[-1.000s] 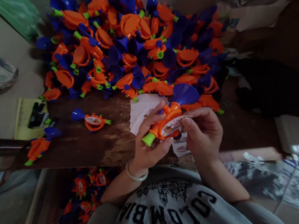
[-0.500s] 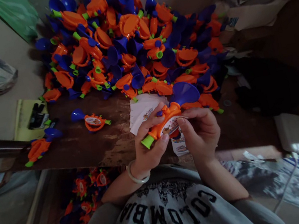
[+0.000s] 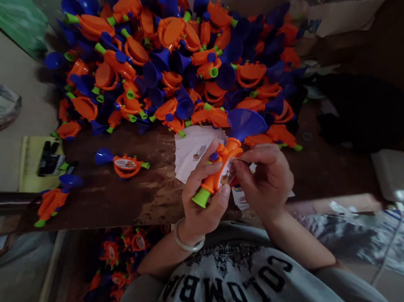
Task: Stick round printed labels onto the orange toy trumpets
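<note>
My left hand (image 3: 204, 203) is wrapped round an orange toy trumpet (image 3: 230, 149) with a blue bell and a green mouthpiece. Its bell points up and to the right. On the side facing me lies a printed oval sticker (image 3: 226, 172). My right hand (image 3: 269, 178) pinches at the sticker's right edge between thumb and forefinger; the fingertips partly cover it. Just behind the left fingers, a fanned stack of white sticker sheets (image 3: 186, 149) rests on the table. More printed sheets (image 3: 240, 199) show under the hands.
A big heap of toy trumpets (image 3: 138, 53) fills the back of the table (image 3: 155, 195). To the left lie a stickered trumpet (image 3: 126, 165), another trumpet (image 3: 52, 202) and a yellow pad (image 3: 28, 163) with black items. More trumpets (image 3: 111, 253) are below the table edge. A white box (image 3: 398, 176) stands right.
My right hand has shifted slightly left and down along the sticker, its fingers more curled. The trumpet has tilted a little in my left hand.
</note>
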